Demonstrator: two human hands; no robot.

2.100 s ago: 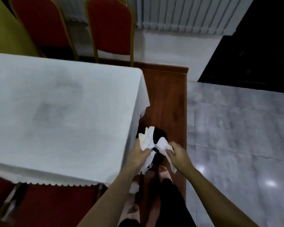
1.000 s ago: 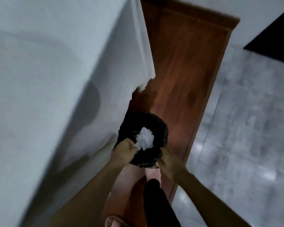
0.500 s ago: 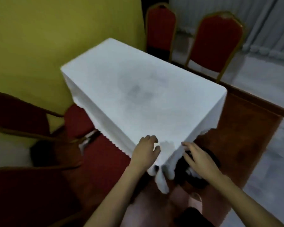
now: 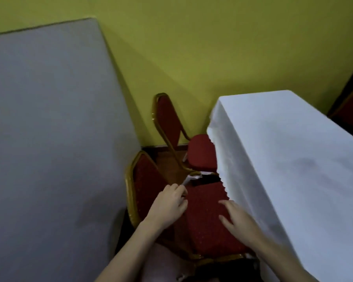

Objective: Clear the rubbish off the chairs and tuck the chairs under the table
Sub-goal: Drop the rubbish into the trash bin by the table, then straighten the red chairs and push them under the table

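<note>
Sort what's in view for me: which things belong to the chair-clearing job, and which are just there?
Part of the job:
- near red chair, seat only partly under the cloth
- far red chair
- white paper scrap at the near seat's far edge
- table with white cloth
- left hand and right hand

Just there:
- yellow wall
- grey panel

Both forearms reach forward, left hand [image 4: 168,204] loosely curled (right hand [image 4: 239,219] spread flat).
</note>
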